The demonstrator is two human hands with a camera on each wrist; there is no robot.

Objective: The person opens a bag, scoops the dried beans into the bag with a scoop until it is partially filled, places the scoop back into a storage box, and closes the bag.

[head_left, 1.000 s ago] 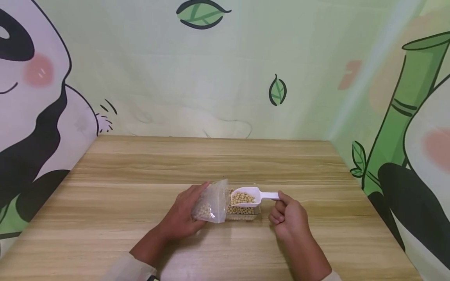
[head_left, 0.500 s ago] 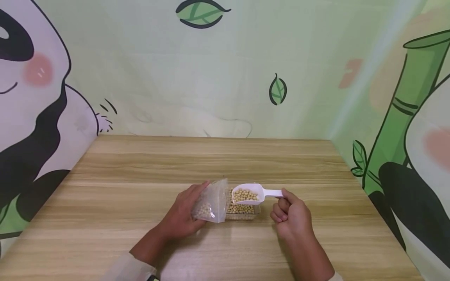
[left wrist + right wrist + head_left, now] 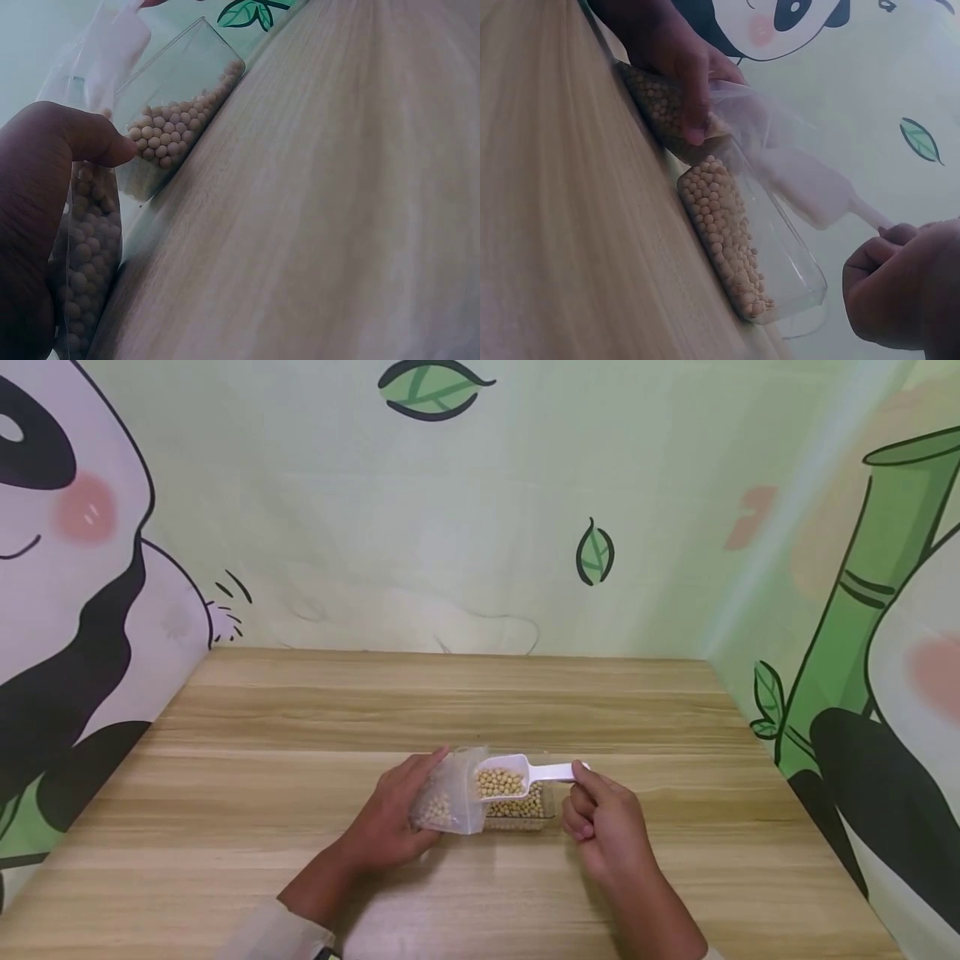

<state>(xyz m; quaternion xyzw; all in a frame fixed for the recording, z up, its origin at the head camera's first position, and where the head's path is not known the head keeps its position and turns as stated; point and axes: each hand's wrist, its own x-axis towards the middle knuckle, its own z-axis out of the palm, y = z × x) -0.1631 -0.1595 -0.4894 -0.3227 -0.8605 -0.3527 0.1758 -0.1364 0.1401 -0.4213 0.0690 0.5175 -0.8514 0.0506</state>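
Observation:
My left hand grips a clear plastic zip bag partly filled with round, pale soybeans. Its thumb lies across the bag in the left wrist view. The bag's mouth faces right. A white scoop, heaped with soybeans, has its front edge inside that mouth. My right hand pinches the scoop's handle between thumb and index finger, other fingers curled. Under the scoop stands a clear rectangular box holding more soybeans; bag and scoop cover part of it in the head view.
All of this sits on a wood-grain table. Behind it rises a pale green wall printed with leaves, with pandas and bamboo at the sides.
My right hand first lifted the loaded scoop slightly, then moved it left, so its front edge is now in the bag's mouth. My left hand and the bag have hardly moved.

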